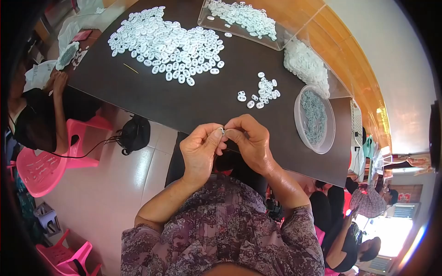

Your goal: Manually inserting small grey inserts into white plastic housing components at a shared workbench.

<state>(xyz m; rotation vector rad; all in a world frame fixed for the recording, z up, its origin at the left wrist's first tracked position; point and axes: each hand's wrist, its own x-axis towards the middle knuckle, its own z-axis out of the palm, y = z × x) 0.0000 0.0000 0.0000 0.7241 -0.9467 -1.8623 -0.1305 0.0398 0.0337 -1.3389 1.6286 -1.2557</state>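
Note:
My left hand and my right hand meet at the near edge of the dark table. Thumbs and forefingers of both pinch a small whitish piece, mostly hidden by the fingertips. Just beyond them lies a small cluster of white oval pieces with holes, some of them smaller. A large heap of similar white ovals with two holes spreads over the far left of the table. To the right stands a round clear tub holding many thin grey-green pieces.
At the back, a clear tray holds small pale pieces, beside a bag of whitish pieces. A thin yellow stick lies near the heap. Pink plastic chairs and a black bag stand left. Other people sit on both sides.

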